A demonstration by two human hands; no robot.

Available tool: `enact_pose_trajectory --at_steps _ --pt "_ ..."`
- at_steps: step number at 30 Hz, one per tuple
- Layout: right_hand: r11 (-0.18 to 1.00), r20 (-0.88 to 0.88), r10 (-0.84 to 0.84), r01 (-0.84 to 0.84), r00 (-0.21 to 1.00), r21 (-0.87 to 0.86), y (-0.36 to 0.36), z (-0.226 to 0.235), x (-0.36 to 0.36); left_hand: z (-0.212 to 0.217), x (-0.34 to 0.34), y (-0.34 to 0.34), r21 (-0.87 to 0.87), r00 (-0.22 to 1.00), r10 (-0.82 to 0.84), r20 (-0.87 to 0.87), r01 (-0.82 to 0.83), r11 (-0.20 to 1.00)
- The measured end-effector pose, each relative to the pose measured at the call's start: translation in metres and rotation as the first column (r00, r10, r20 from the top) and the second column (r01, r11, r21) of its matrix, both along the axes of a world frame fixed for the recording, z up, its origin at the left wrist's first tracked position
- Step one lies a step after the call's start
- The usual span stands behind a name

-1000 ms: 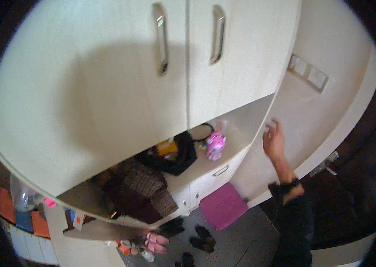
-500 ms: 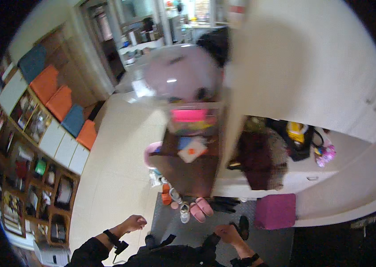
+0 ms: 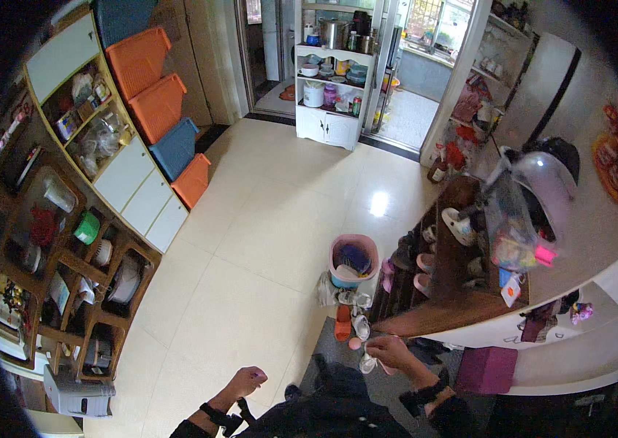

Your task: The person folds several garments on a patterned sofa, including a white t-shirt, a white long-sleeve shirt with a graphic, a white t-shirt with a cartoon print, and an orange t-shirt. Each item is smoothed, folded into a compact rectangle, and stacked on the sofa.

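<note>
My left hand (image 3: 248,380) hangs low over the pale tiled floor, its fingers curled in and nothing visible in them. Lower right of centre, my right hand (image 3: 391,352) is also curled, over the grey mat (image 3: 394,398) and in front of some shoes; no object shows in it. Close by it are orange slippers (image 3: 342,323), a white shoe (image 3: 361,328) and a small pink round thing (image 3: 354,343). Both wrists wear dark bands.
Beyond the shoes stands a pink tub (image 3: 353,248) with blue things inside. A shoe rack (image 3: 433,292) and a magenta stool (image 3: 487,370) are at right. Orange and blue bins (image 3: 160,107) and shelving (image 3: 53,292) line the left. A white cabinet (image 3: 328,125) stands at the far doorway.
My view has swung to the right, so the far doorway and shoe rack show more fully. Both hands appear farther right in view, still curled.
</note>
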State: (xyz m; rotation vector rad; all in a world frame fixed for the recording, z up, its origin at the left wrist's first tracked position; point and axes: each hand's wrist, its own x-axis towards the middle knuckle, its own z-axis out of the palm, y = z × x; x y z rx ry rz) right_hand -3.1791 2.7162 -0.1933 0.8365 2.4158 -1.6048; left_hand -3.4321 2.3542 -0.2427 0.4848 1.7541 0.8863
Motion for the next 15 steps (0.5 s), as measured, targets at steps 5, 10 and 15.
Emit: enact_pose_trajectory --at_steps 5,10,15 --pt "0.99 0.075 0.136 -0.134 0.988 -0.037 0.024 -0.027 -0.152 -0.058 -0.107 0.005 0.014 0.989 0.038 0.14 -0.041 0.999" --pt "0.965 -0.037 0.262 -0.261 0.964 0.021 0.08 -0.056 -0.313 -0.084 -0.211 -0.014 -0.143 0.881 -0.324 -0.344 0.292 0.946" --pt "0.971 -0.067 0.237 -0.234 0.969 0.049 0.155 -0.039 -0.423 -0.001 -0.297 0.037 -0.125 0.97 -0.009 0.243 0.04 0.991"
